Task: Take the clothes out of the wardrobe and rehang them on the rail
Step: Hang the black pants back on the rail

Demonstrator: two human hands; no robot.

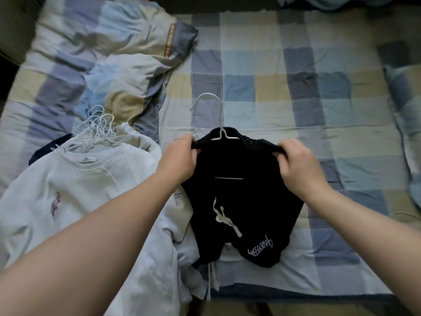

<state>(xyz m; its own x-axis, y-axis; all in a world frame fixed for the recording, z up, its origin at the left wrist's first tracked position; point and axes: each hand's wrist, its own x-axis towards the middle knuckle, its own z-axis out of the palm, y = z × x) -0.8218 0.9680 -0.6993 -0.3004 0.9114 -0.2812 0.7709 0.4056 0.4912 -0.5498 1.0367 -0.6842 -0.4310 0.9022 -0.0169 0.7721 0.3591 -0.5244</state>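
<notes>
Two bare forearms [95, 233] come in lowest and closest, and each ends in a grip closed on cloth. The left grip [180, 156] pinches one end of the ribbed band of a black fabric garment with a white drawstring and white script lettering [246, 201]. The right grip [293, 165] pinches the other end, so the band runs straight across from grip to grip. The rest of the garment trails from the grips back toward the person, lying on the blue, grey and beige checked bed sheet [273, 87]. A thin white wire hanger [220, 120] sits in the band between the grips, its hook pointing away from them across the bed. The stem looks closer to the left grip, so I'd guess that one takes the hook. Out beyond the left grip lies a heap of white shirts [79, 185] on a bundle of white wire hangers [100, 124].
</notes>
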